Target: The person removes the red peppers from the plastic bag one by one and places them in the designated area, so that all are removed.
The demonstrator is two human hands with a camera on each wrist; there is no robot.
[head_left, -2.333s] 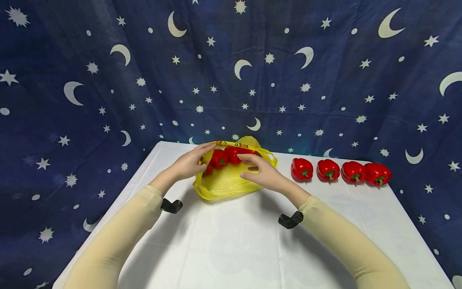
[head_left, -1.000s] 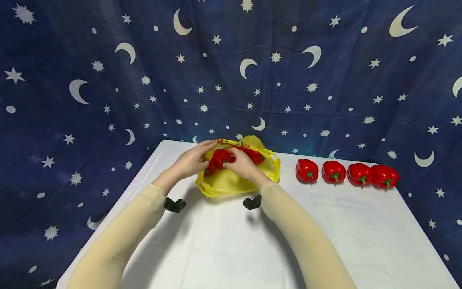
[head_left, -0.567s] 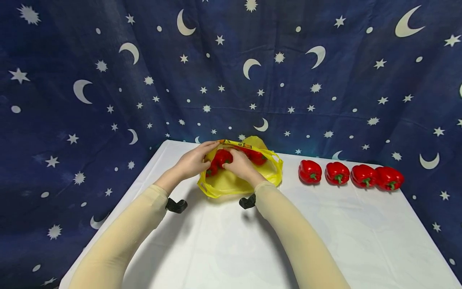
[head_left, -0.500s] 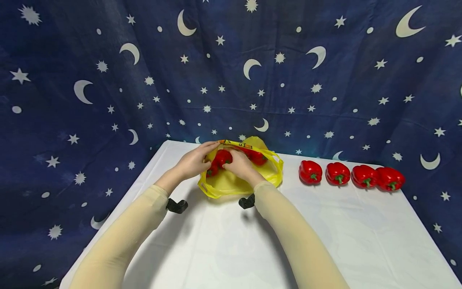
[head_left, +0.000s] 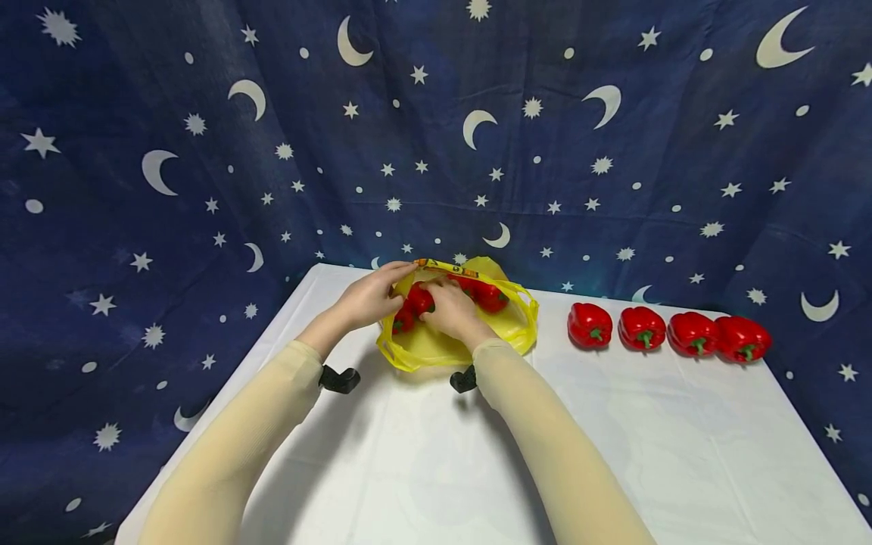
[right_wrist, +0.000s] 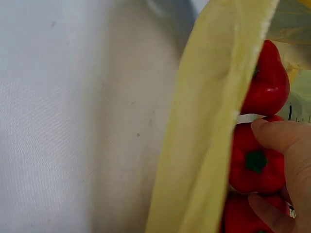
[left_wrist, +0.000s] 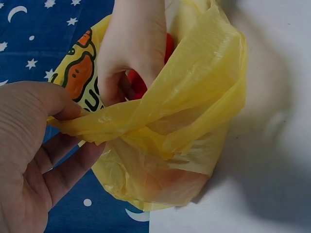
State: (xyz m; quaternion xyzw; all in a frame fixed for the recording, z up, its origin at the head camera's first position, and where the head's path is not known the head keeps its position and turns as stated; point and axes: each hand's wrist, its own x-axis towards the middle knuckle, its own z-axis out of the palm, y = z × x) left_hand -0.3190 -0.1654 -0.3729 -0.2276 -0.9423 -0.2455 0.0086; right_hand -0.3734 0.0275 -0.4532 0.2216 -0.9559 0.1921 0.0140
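A yellow plastic bag (head_left: 436, 350) lies on its side near the back of the table, mouth toward me, with several red bell peppers inside. My left hand (head_left: 370, 295) pinches the bag's rim between thumb and fingers at the left of the mouth, seen closely on the bag's edge (left_wrist: 112, 119) in the left wrist view. Reaching into the bag, my right hand (head_left: 451, 309) grips a red bell pepper (right_wrist: 242, 150), thumb on one side and a finger on the other, green stem showing between. Another pepper (right_wrist: 269, 85) sits beside it. Part of the right fingers is hidden behind the gripped pepper.
Right of the bag, several red bell peppers (head_left: 642, 328) stand in a row on the white-covered table (head_left: 409, 462), the two rightmost touching. A dark blue curtain (head_left: 436, 136) with moons and stars hangs right behind the table's back edge.
My right hand has come leftward from over the bag's mouth into the bag and closed round a pepper. The left hand keeps its place on the rim. The head view has turned slightly left.
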